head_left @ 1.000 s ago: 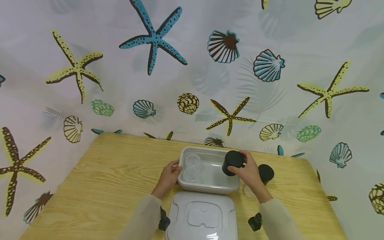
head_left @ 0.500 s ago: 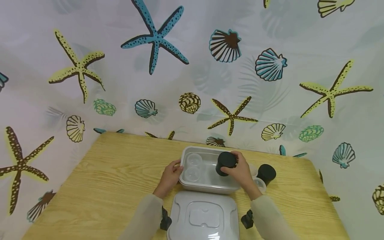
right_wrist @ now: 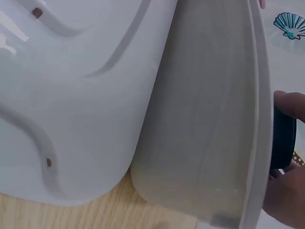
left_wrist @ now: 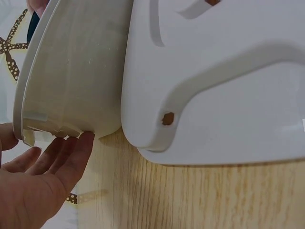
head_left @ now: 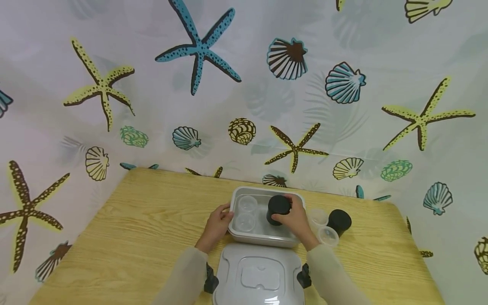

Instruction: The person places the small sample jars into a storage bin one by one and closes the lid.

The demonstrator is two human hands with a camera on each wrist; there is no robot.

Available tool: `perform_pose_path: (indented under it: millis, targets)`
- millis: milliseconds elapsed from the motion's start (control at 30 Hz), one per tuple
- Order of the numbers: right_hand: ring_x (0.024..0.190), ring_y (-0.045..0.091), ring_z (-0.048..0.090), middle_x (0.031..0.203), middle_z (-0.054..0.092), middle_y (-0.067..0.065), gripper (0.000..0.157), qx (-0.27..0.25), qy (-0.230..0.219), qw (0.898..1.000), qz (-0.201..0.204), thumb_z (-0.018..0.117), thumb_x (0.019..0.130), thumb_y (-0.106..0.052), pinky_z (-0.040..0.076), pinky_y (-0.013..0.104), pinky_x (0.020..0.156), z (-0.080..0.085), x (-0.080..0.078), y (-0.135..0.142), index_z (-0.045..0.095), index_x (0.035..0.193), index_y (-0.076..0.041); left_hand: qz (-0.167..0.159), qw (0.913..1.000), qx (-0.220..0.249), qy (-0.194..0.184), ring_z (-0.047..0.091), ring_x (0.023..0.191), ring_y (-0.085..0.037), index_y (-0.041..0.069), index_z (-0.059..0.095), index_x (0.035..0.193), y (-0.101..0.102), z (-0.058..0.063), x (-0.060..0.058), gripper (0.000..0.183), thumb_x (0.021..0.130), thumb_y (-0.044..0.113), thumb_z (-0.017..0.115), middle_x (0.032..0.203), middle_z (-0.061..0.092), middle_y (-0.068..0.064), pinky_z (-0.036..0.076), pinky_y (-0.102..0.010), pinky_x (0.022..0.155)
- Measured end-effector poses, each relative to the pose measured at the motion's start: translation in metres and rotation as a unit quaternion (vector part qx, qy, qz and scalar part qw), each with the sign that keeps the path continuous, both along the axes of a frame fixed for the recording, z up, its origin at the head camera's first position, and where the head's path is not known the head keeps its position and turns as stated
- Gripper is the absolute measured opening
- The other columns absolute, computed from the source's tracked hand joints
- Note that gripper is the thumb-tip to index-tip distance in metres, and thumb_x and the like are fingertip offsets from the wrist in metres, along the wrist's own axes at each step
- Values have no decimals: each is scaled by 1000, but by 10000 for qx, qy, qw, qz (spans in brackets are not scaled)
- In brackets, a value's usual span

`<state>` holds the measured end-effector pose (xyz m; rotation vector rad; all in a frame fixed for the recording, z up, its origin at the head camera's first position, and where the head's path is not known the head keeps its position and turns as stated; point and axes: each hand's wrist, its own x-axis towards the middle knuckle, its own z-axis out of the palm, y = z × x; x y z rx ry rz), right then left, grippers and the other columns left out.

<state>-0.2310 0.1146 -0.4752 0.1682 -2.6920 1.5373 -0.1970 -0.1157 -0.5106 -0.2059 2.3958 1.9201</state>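
A black lidded jar [head_left: 278, 205] is gripped from its right side by my right hand [head_left: 295, 218], thumb in front and fingers behind. Hand and jar are over the inside of a white plastic box [head_left: 263, 241]. Two clear round cups [head_left: 245, 221] stand in the box's left end. At the box's left wall, my left hand [head_left: 216, 226] holds the rim; in the left wrist view its fingers [left_wrist: 71, 155] lie under the rim against the outer wall. The right wrist view shows the jar [right_wrist: 283, 138] partly hidden behind the box's wall.
A white lid [head_left: 261, 275] lies on the wooden table [head_left: 160, 212] right in front of the box. To the right stand another black jar [head_left: 339, 221] and two clear cups [head_left: 328, 236]. A curtain [head_left: 213, 110] with starfish and shells hangs behind.
My right hand has carried the black jar leftward from the box's right end to near its middle. The clear cups on the right have come into view. My left hand stays at the rim.
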Motion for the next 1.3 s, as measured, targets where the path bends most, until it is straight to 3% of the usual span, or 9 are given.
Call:
perform_pose_path:
  millis: [500, 733, 1300]
  targets:
    - [111, 38, 54, 119, 57, 24, 66, 274, 59, 9996, 60, 83, 66, -5, 42, 52, 97, -12, -5, -15, 50, 122, 3, -45, 9999, 62, -68, 65, 99, -31, 3, 41, 141, 1, 5, 7, 42, 101, 13, 47, 125, 58, -27, 57, -34, 70]
    - [113, 40, 52, 121, 56, 26, 68, 107, -24, 9997, 205, 82, 66, -2, 41, 53, 98, -19, -5, -20, 47, 124, 4, -67, 10000, 43, -40, 65, 97, -33, 2, 42, 141, 2, 3, 8, 42, 101, 13, 47, 124, 58, -28, 57, -34, 69]
    - [114, 41, 52, 123, 55, 26, 68, 436, 3, 9989, 155, 82, 67, -6, 40, 53, 99, -24, -7, -24, 47, 125, 5, -8, 10000, 23, 14, 65, 94, -30, 2, 44, 139, 1, 2, 15, 41, 100, 12, 48, 121, 60, -28, 57, -34, 66]
